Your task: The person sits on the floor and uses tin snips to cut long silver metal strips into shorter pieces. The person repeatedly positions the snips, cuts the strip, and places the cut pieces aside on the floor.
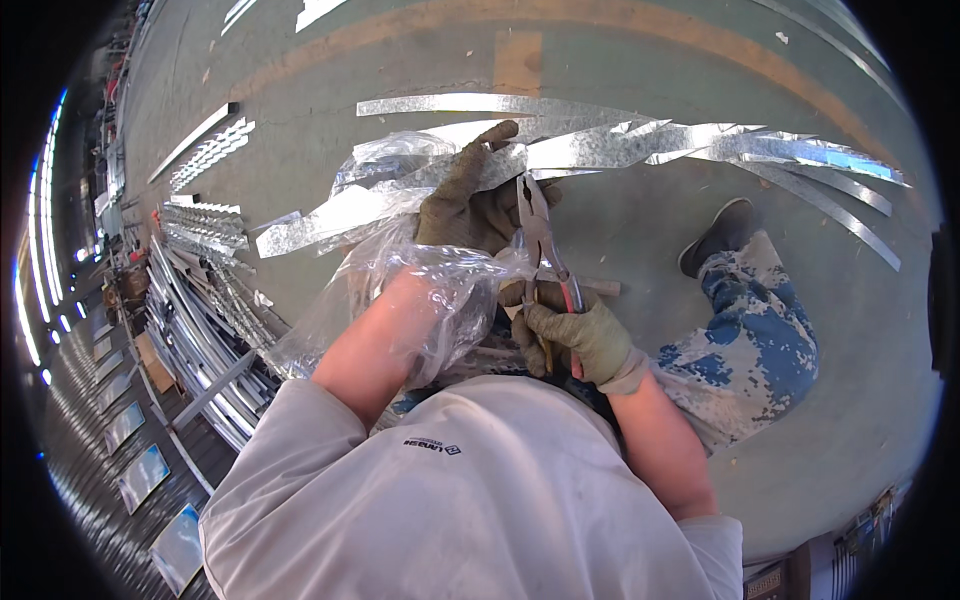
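My gloved right hand is closed around the handles of a pair of pliers, which point away from me with their jaws close to my left hand. My left hand, also in a work glove, grips a bundle of thin shiny metal strips, one finger lying over the top. The strips fan out to the right and lie across in front of me. Crumpled clear plastic film drapes over my left wrist and forearm and hides part of them.
On the left are long metal bars in a pile and perforated strips on the floor. A shoe and a camouflage trouser leg are at right. An orange line curves across the floor beyond the strips.
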